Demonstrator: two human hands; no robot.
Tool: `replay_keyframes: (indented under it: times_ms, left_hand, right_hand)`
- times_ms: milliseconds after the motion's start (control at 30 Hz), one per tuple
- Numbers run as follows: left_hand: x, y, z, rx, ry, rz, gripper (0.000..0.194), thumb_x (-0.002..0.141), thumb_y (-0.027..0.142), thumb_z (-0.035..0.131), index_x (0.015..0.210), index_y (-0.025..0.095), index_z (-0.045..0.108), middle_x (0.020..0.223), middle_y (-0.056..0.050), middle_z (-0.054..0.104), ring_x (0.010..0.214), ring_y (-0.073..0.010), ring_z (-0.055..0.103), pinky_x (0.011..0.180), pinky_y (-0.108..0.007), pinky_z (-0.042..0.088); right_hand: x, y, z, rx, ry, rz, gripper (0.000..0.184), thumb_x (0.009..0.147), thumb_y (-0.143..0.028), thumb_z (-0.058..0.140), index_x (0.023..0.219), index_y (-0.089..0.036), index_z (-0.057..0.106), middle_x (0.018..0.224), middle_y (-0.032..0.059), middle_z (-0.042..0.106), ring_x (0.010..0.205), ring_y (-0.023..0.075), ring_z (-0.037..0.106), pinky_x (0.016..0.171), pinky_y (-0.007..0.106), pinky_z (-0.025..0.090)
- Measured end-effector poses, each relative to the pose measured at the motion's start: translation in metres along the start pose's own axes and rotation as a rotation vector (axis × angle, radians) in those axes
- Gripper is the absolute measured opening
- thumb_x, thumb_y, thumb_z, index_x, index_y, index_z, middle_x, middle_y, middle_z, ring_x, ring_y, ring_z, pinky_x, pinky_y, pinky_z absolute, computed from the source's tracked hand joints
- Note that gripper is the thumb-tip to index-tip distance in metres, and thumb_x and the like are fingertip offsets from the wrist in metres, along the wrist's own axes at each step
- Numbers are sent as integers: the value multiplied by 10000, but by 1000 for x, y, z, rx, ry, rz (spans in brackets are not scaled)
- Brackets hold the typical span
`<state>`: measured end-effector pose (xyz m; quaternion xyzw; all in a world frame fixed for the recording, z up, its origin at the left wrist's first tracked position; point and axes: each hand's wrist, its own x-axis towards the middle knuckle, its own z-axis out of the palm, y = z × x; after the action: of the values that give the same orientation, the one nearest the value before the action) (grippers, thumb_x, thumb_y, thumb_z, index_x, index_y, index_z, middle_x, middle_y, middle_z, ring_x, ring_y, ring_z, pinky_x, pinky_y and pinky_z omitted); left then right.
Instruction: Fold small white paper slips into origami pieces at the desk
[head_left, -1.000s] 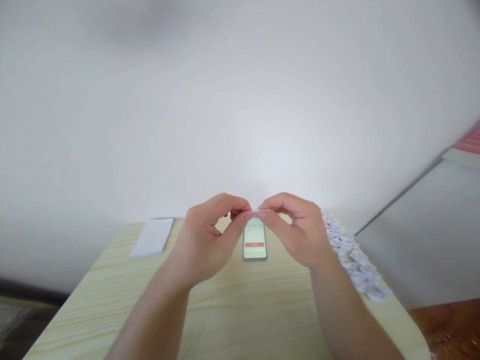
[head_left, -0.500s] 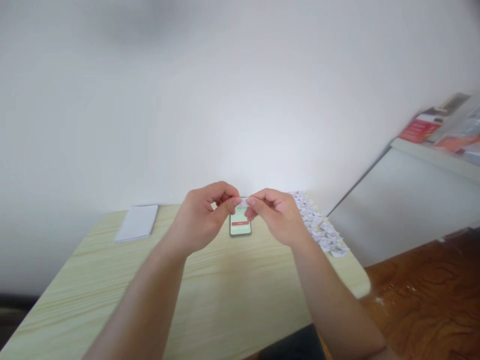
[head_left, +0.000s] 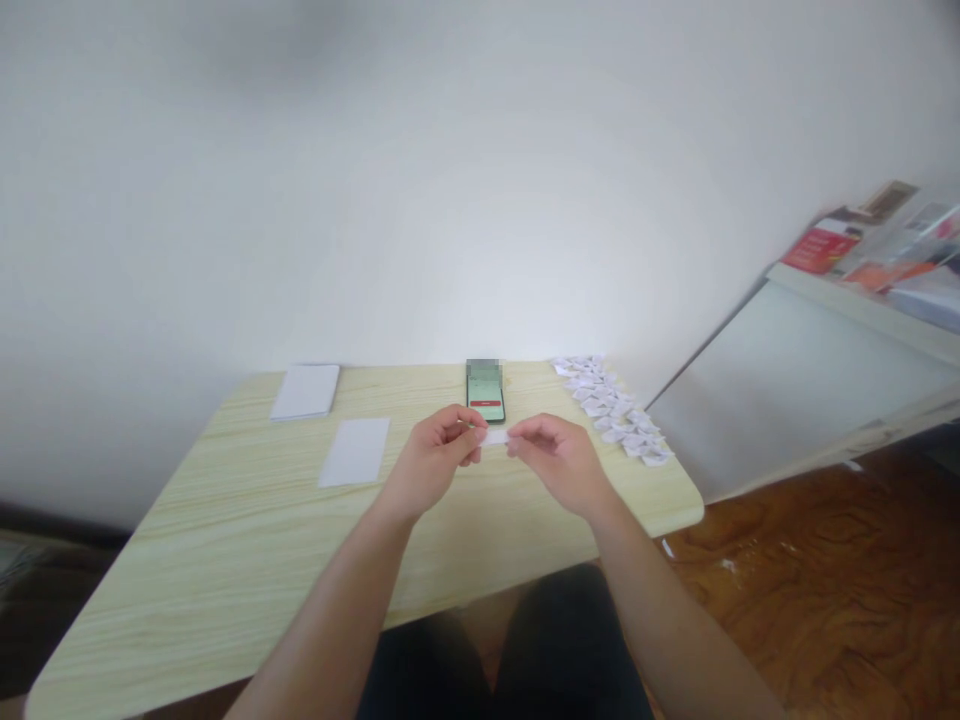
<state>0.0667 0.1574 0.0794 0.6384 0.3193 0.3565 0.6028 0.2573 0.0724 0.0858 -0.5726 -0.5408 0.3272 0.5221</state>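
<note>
Phone (head_left: 485, 403) just past held paper strip (head_left: 496, 437), sheet (head_left: 356, 451) L, folded pcs (head_left: 600, 402) R

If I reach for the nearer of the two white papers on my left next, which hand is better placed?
Probably your left hand: the nearer paper lies close by, on that side. Your right hand is farther away and would likely have to cross the left. Both hold the small strip, though.
</note>
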Motion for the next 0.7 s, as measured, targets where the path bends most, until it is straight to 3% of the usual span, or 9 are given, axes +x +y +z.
replay_keyframes:
  times_ms: [267, 467, 600, 700]
  left_hand:
    - [-12, -16, 28, 205, 194, -19, 305, 912, 506, 629, 901, 203, 663, 603, 31, 571, 560, -138, 509, 559, -261, 369]
    - [-21, -24, 39, 379, 194, 8, 327, 943, 530, 577, 878, 224, 673, 615, 24, 567, 587, -168, 512, 598, -290, 352]
    - [-31, -25, 22, 514, 220, 11, 341, 948, 564, 561, 965, 246, 684, 616, 26, 556, 603, -185, 520, 608, -301, 354]
    - [-41, -28, -13, 700, 295, -34, 326, 936, 559, 580, 1018, 261, 683, 793, -13, 675, 735, -219, 606, 714, -335, 441]
  right_hand:
    - [-16, 8, 7, -275, 91, 16, 180, 931, -370, 653, 873, -219, 731, 788, 21, 770, 724, 177, 710, 710, 293, 534]
    - [-21, 18, -3, -319, 25, 89, 116, 900, -258, 642, 884, -213, 747, 779, 13, 781, 692, 159, 720, 682, 271, 530]
    - [-5, 34, -30, -333, -20, 194, 82, 844, -162, 650, 828, -183, 727, 710, 14, 768, 600, 144, 715, 589, 238, 518]
    - [14, 45, -69, -357, 28, 273, 67, 828, -132, 654, 821, -164, 712, 734, 31, 776, 575, 131, 704, 567, 223, 514]
